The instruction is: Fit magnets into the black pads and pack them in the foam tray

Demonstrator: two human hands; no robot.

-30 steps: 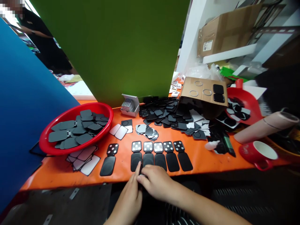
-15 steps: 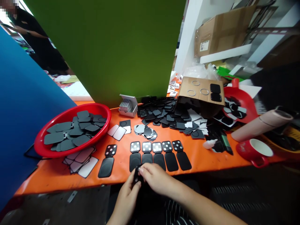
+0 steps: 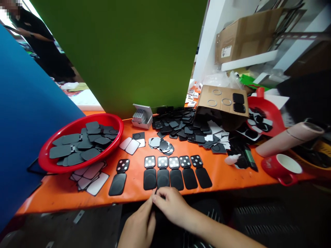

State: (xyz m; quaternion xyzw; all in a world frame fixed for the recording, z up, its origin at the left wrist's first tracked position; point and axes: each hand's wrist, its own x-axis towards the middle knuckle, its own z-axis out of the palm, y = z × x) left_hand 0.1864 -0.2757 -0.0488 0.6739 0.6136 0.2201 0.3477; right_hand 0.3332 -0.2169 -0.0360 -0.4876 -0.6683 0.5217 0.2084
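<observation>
Both hands (image 3: 139,220) (image 3: 172,206) now slightly lower

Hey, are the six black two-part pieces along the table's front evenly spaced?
No, the leftmost piece lies across a wide gap from the other five.

Matt black meets glossy red on smooth orange

And the table (image 3: 227,178) gleams here, its orange covering smooth and plastic-looking, faintly wrinkled! Along it, hinged black pieces (image 3: 176,179) show matt, smooth lower panels, while their upper squares (image 3: 174,162) flash shiny, silvery dots. Over to the basin (image 3: 64,169): glossy red plastic, filled with dull, dark grey plates (image 3: 73,158). The ringed box (image 3: 204,93) is plain brown cardboard, its rings (image 3: 212,103) looking like metal. What a shine on the mug (image 3: 274,169), glazed like ceramic! The flask (image 3: 287,139) looks satin-smooth, the plastic bags (image 3: 217,79) clear and crinkled, the green panel (image 3: 124,51) flat and smooth.
</observation>
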